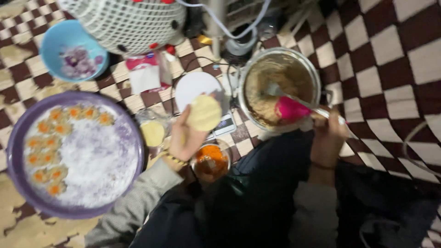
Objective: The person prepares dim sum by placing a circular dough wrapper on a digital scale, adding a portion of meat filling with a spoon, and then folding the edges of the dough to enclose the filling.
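Seen from above on a brown-and-cream checkered floor covering (pixel 386 50), a person seated on the floor works among bowls and trays. At far left sits a wide purple round tray (pixel 14 151) dusted with white flour, with small orange-centred filled pieces (pixel 50 142) set in an arc along its left side; behind it stand a light blue plastic bowl (pixel 55 41) of purplish scraps and a white latticed plastic basket (pixel 124 20). Just right of the tray lies a small pale dough disc in clear wrap (pixel 153 133).

The left hand (pixel 187 138) is raised, palm up, fingers cupped under a thin pale-yellow round of dough (pixel 204 112) that rests on the fingertips, above a white round lid (pixel 195 87) and a small scale, partly hidden. The round looks soft, light and easily torn or stretched, so it is probably best carried flat across the fingers rather than pinched at its rim. Below it stands a small glass bowl of orange filling (pixel 211 160).

To the right, the right hand (pixel 328 128) is closed around the handle of a pink-headed spatula (pixel 291 109), which reaches into a steel pot of tan, sticky-looking mixture (pixel 278 85). The picture is blurred, so finer finger detail cannot be told.
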